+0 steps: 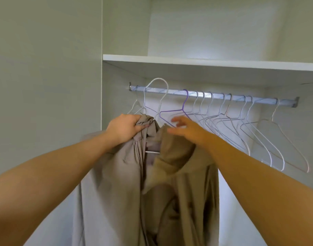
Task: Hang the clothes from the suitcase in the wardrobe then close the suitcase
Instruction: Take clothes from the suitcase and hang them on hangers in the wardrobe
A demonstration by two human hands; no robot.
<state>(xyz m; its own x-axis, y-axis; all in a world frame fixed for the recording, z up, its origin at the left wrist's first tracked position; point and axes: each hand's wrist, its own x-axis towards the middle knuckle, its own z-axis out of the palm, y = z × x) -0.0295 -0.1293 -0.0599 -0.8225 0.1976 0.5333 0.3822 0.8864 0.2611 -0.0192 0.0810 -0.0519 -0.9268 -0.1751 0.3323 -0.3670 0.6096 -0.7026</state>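
A beige-grey garment (178, 183) hangs in front of me inside the open wardrobe. My left hand (124, 128) grips its bunched top, just below a white wire hanger (158, 96) whose hook rises in front of the metal rail (214, 95). A white bar of a hanger (152, 152) shows inside the garment's neck. My right hand (183, 127) hovers with fingers spread over the garment's right shoulder, next to a purple hanger (180, 109). The suitcase is out of view.
Several bare white wire hangers (255, 132) hang along the rail to the right. A white shelf (205, 62) runs above the rail. The wardrobe's side panel (45, 86) stands at the left.
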